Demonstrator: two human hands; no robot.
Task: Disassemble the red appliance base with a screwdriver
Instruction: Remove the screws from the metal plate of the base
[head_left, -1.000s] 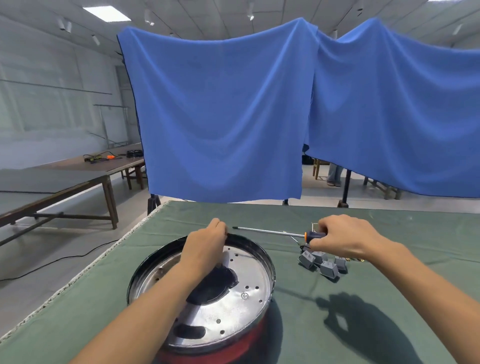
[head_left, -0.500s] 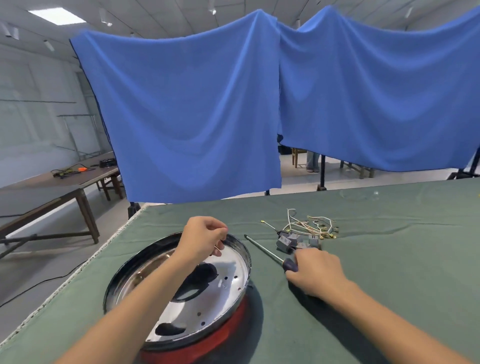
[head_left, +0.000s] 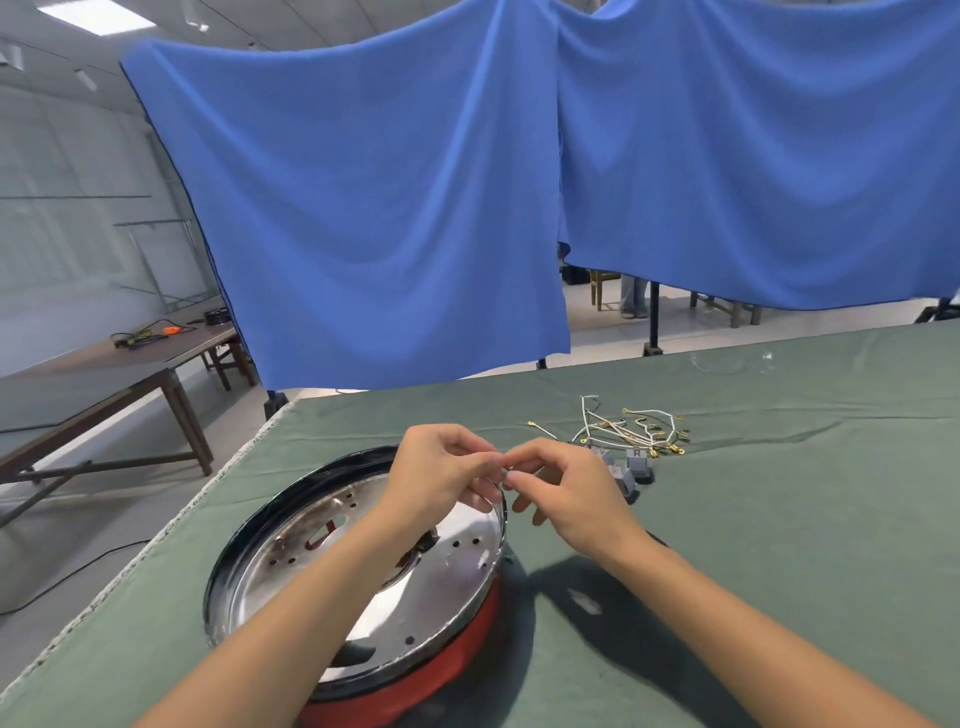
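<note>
The red appliance base (head_left: 415, 696) sits on the green cloth-covered table (head_left: 779, 519), its shiny perforated metal plate (head_left: 431, 577) facing up inside a dark rim. Just above the far-right rim, the left hand (head_left: 441, 478) and right hand (head_left: 566, 493) meet fingertip to fingertip, curled in a pinch on something too small to identify. No screwdriver is visible; a tangle of loose wires (head_left: 628, 431) and grey plastic connectors (head_left: 631, 467) lie just beyond the right hand.

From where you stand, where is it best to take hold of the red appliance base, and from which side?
Probably the black rim of the red appliance base on its near-left arc, coming from above. The rim stands up around the shiny plate as a lip for fingers to hook, and both hands crowd the far-right arc.
</note>
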